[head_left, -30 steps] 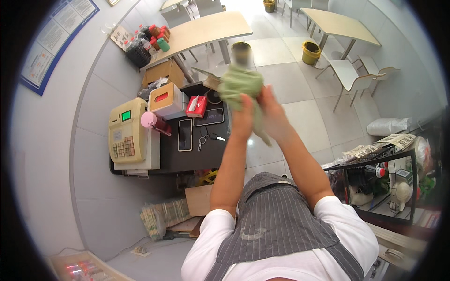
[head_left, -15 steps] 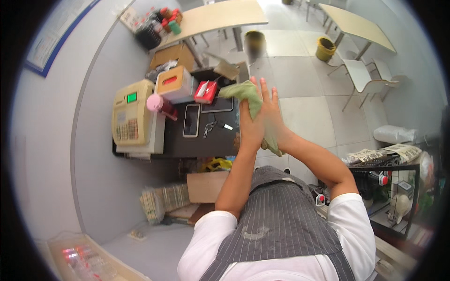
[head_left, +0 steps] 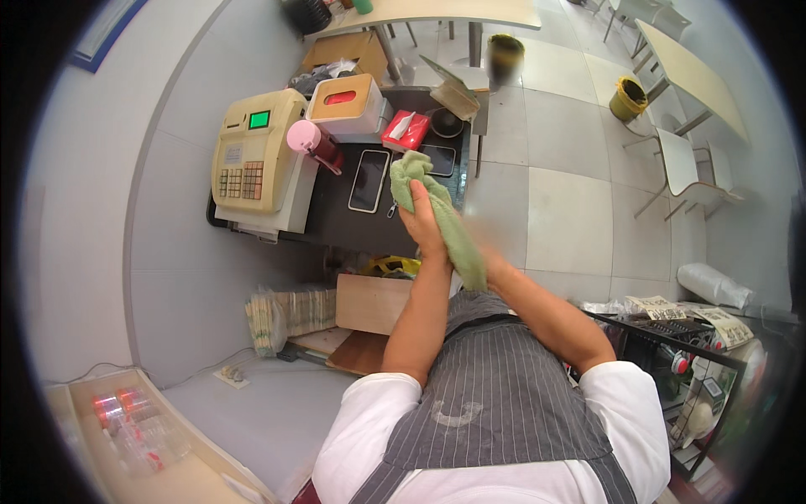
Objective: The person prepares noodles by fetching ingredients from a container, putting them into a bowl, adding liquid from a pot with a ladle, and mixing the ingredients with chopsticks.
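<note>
Handling looks unfinished: crumpled green fabric cloth (head_left: 453, 233) is held by left hand (head_left: 426, 228), fingers curled; right hand (head_left: 489, 259) blurred beside cloth, fingers unclear.

Grey wall (head_left: 201, 307); pale tiled floor (head_left: 571, 197)

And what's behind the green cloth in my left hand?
The right end of a phone on the dark counter shows past the green cloth; its left part is covered. A metal clip peeks out beside your left hand. Anything else directly behind the cloth can't be seen.
</note>
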`<act>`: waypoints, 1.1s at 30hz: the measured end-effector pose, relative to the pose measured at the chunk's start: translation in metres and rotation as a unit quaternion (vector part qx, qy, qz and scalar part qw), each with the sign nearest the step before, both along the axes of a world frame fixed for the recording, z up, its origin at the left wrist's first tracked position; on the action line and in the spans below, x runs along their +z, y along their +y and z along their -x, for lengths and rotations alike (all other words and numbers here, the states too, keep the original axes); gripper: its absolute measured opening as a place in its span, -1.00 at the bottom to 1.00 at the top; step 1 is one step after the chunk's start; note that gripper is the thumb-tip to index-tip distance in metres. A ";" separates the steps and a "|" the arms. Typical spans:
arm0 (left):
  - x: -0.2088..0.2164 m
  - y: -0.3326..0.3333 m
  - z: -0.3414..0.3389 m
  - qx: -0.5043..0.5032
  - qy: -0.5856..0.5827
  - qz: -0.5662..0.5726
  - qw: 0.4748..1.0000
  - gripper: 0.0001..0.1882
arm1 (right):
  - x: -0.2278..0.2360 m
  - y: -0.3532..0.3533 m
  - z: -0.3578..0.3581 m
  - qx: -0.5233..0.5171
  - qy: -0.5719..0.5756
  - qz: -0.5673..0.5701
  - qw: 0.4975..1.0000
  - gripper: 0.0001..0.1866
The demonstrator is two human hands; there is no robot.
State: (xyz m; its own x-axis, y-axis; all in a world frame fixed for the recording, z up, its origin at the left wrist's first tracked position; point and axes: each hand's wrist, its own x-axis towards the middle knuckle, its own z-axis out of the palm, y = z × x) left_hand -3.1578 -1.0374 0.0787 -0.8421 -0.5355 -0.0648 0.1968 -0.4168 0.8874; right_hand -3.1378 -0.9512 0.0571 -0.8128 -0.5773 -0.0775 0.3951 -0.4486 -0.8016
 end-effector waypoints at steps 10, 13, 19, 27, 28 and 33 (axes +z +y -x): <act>0.041 -0.037 -0.024 -0.205 0.092 0.061 0.973 -0.24 | -0.038 -0.002 0.035 0.081 -0.214 0.328 0.917 -0.43; 0.009 -0.025 0.009 -0.119 0.146 -0.091 0.978 -0.20 | -0.002 -0.027 0.032 0.004 -0.384 0.326 0.864 -0.45; 0.017 -0.006 0.005 -0.106 0.089 0.389 0.911 -0.21 | 0.001 -0.051 0.048 -0.013 -0.302 0.416 0.858 -0.56; -0.004 0.001 0.003 -0.061 -0.012 0.556 0.829 -0.29 | -0.009 -0.051 0.043 -0.072 -0.234 0.278 0.929 -0.76; -0.005 0.002 -0.001 -0.066 -0.022 0.561 0.825 -0.29 | -0.012 -0.051 0.041 -0.078 -0.227 0.259 0.935 -0.78; 0.003 -0.016 -0.030 -0.118 -0.001 0.451 0.885 -0.36 | -0.029 -0.053 0.034 -0.137 -0.211 0.161 0.954 -0.86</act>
State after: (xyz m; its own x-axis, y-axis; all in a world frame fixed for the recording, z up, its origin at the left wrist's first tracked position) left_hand -3.1278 -1.0530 0.0816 -0.9380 -0.1792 0.2967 0.1961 0.4315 0.8805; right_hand -3.1719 -1.0041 0.0283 -0.8727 -0.3963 -0.2852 0.4841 -0.7779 -0.4006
